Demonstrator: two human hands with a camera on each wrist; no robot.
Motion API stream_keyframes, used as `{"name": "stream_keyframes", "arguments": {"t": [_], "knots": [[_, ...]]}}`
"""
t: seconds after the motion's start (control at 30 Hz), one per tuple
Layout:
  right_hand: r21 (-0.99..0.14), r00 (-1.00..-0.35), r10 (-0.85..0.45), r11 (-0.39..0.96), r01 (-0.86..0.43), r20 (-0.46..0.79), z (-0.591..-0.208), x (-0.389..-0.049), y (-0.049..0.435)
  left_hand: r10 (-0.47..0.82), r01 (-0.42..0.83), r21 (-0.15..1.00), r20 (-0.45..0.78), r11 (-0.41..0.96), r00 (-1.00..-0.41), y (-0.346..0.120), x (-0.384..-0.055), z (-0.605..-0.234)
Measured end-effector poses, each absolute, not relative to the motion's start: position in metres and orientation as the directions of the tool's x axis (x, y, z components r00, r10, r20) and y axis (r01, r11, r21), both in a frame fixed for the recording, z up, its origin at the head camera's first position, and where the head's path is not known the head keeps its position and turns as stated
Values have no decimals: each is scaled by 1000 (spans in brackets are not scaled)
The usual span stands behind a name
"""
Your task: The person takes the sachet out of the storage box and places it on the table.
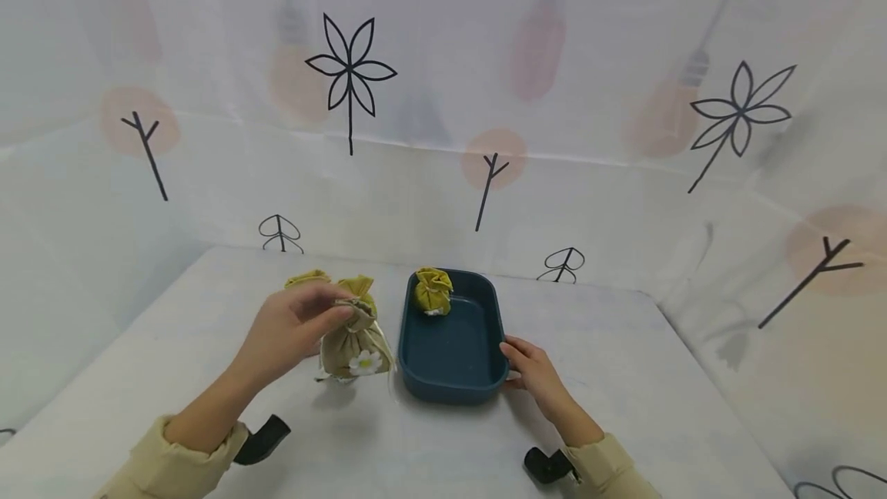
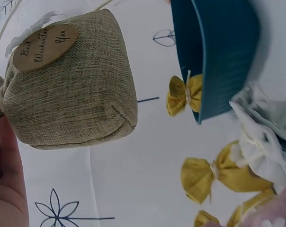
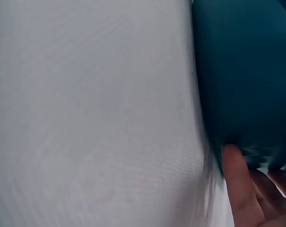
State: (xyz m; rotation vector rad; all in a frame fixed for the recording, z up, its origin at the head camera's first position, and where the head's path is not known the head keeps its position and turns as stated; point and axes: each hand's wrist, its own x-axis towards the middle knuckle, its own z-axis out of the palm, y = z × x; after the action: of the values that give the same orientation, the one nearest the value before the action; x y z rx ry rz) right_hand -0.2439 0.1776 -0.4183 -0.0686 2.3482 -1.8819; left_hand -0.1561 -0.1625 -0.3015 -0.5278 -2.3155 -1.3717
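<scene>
Between thumb and fingertips my left hand [image 1: 287, 329] pinches the gathered neck of a beige-green cloth drawstring pouch [image 1: 349, 353]. It hangs above the table, left of a dark blue tray [image 1: 450, 393], and bears a white daisy. A round "Best Wishes For You" tag shows on the pouch [image 2: 81, 94] in the left wrist view. My right hand [image 1: 537, 376] touches the tray's right side near its front corner, thumb and fingers against the outer wall. A yellow pouch [image 1: 433, 295] lies in the tray's far left corner.
Partly hidden behind my left hand are more yellow pouches [image 1: 358, 286]. The left wrist view also shows a pale grey-white pouch [image 2: 266, 137] and a pink one [image 2: 275, 210] beside them. A patterned white cloth [image 1: 416, 199] hangs behind the white table.
</scene>
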Motion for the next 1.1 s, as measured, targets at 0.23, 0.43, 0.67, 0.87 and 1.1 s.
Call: {"name": "stream_keyframes", "arguments": {"t": [0.23,0.43,0.67,0.87,1.1], "knots": [[-976,-990,-125,215,41,-69,-419,-245,176,83,513,702,549,495,-832,-184,-144,-312],[-975,-989,-131,218,43,-73,-419,-245,176,51,504,665,577,551,-815,-203,-136,-322],[-974,-990,-127,222,39,-69,-418,-245,175,-35,408,636,565,656,-824,-230,-131,-331],[-974,-990,-127,224,32,-62,-418,-245,176,-80,332,611,547,719,-833,-248,-134,-339],[-973,-991,-124,229,22,-52,-418,-244,175,-106,294,631,516,718,-850,-261,-147,-353]]}}
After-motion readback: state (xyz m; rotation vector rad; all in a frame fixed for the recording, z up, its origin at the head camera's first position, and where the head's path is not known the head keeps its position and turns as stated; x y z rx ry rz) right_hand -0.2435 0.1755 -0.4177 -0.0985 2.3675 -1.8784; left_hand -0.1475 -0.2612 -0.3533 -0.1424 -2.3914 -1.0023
